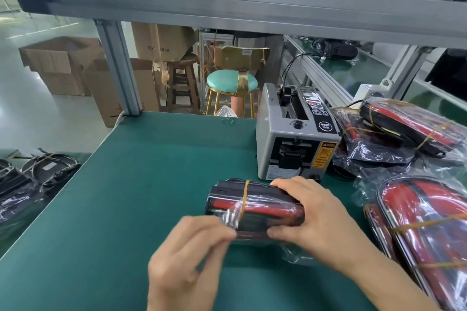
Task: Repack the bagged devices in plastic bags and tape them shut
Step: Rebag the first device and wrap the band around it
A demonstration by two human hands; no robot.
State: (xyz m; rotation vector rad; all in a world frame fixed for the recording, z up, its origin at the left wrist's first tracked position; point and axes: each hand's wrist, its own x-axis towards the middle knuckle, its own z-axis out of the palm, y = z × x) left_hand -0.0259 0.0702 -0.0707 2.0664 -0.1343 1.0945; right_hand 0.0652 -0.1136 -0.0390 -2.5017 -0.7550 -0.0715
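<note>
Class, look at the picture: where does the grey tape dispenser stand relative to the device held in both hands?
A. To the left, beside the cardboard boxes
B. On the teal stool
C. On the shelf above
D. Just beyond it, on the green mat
D: the dispenser stands on the green mat, right behind the device that the left hand and right hand hold.
</note>
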